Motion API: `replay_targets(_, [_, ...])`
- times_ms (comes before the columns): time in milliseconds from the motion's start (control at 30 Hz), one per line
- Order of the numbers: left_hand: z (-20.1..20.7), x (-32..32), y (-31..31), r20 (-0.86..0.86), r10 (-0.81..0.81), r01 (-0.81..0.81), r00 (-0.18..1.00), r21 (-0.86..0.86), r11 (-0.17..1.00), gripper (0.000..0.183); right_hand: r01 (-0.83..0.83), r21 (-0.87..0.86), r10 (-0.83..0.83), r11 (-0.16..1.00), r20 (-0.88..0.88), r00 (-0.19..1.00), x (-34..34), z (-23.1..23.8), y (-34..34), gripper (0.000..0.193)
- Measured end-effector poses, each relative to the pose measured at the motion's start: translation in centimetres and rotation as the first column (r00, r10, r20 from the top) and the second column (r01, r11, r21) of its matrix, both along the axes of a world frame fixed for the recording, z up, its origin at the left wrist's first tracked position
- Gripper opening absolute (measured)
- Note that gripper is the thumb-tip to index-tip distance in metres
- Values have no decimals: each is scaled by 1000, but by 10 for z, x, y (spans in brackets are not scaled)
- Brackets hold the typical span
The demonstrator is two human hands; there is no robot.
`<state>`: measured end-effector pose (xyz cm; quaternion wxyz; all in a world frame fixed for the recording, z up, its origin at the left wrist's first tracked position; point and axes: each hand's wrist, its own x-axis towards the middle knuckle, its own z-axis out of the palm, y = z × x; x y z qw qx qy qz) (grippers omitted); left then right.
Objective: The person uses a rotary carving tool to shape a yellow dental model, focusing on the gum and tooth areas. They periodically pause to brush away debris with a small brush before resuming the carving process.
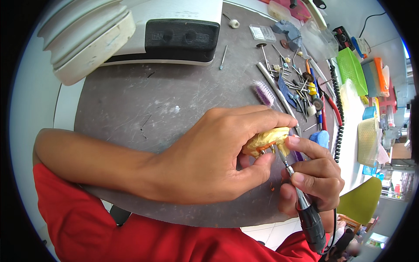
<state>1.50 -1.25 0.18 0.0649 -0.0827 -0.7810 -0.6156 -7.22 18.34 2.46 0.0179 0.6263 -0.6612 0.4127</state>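
Note:
My left hand (pixel 214 157) is closed around a yellow dental plaster model (pixel 267 139), its thumb below and forefinger along the top. Metal pins and a patch of orange material show on the model's lower side. In my right hand (pixel 316 174) is a rotary handpiece (pixel 301 198) with a silver nose and black body, held like a pen. Its tip points up at the model's underside, close to the pins; whether it touches I cannot tell. The right fingertips rest beside the model's right edge.
A white machine with a black front panel (pixel 181 41) and a ribbed hose (pixel 94 39) occupy the back left. Several burs and discs (pixel 301 83), a purple brush (pixel 262 93), red-handled pliers (pixel 334 109) and a coiled black cord (pixel 338 131) lie right. A green chair (pixel 362 201) stands beyond.

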Motion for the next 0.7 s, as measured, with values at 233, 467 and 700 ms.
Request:
replay_targets(233, [-3,1,2,-20,31,-30,999,27,999,48,-16,68,17,998,-21,1000,-1,3,0,34])
replay_targets(467, [-6,0,2,-41,45,-43,998,43,998,49,-2,95,3,995,-4,1000,0,1,0,36])
replay_targets(700, [-7,2,1,-28,46,-45,999,46,998,48,-10,70,12,998,-17,1000,0,-3,-1,34])
